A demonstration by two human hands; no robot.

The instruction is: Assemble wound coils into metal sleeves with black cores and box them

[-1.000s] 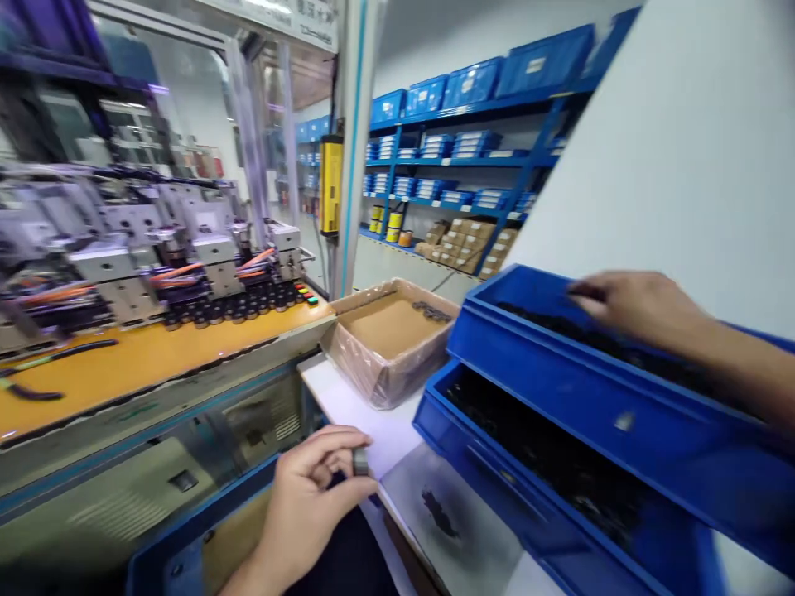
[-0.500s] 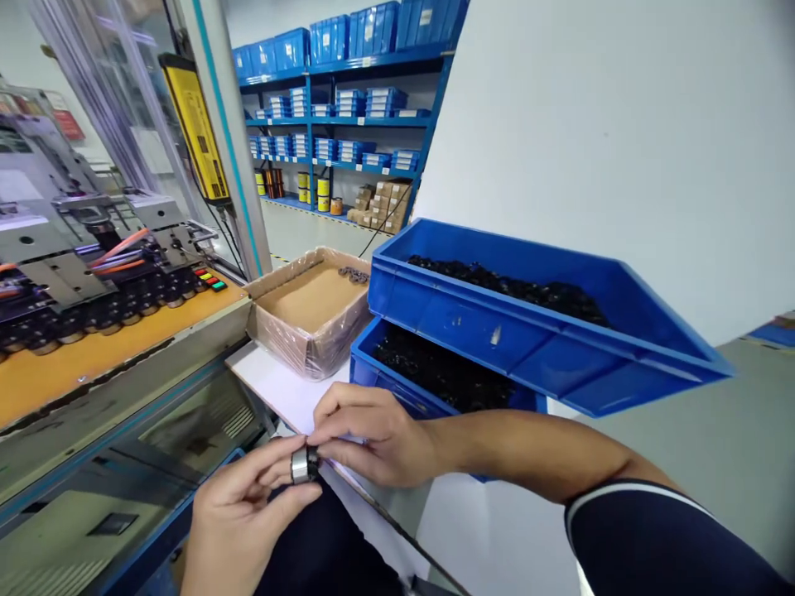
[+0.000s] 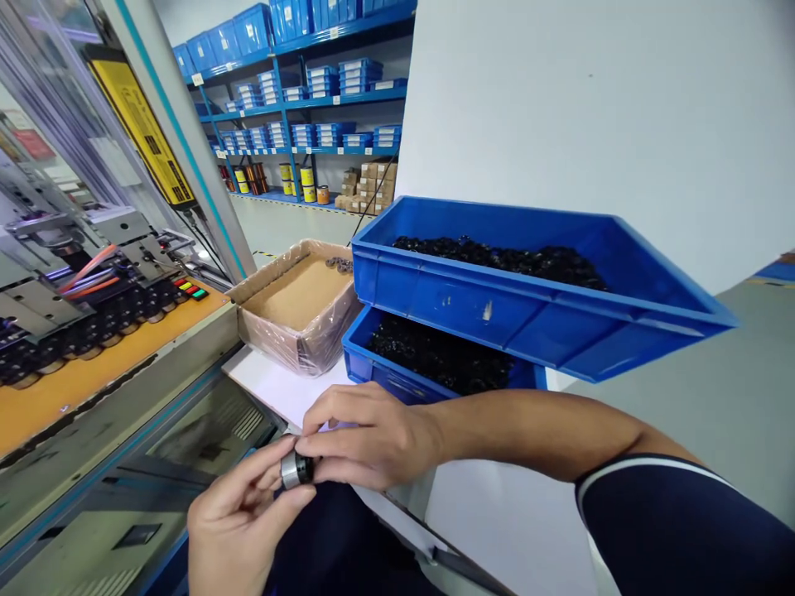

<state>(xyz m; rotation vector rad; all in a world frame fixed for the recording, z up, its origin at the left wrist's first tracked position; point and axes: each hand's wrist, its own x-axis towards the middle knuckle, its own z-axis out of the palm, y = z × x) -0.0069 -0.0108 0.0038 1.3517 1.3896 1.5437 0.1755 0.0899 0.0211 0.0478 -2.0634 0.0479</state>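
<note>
A small stator core point(image 3: 290, 473), a silver metal band with a black plastic end piece, is held low in front of me. My left hand point(image 3: 239, 505) pinches its metal band between thumb and fingers. From the other side my right hand point(image 3: 373, 439) closes its thumb and fingertips on the black end piece point(image 3: 304, 466); its fingertips hide part of that piece. Just beyond my right hand stands the lower blue bin point(image 3: 397, 379), which holds many black plastic parts point(image 3: 444, 352).
An upper blue bin point(image 3: 472, 310) with more black parts point(image 3: 509, 263) overhangs the lower one. Left of them sits a plastic-lined cardboard box point(image 3: 273, 335) with several small rings point(image 3: 339, 264) in a corner. A machine point(image 3: 74, 281) with a row of black parts occupies the left.
The view has shifted slightly, moving the surroundings left and up. The stator core has turned a little, showing more of its black end, and my right fingers have closed nearer around it.
</note>
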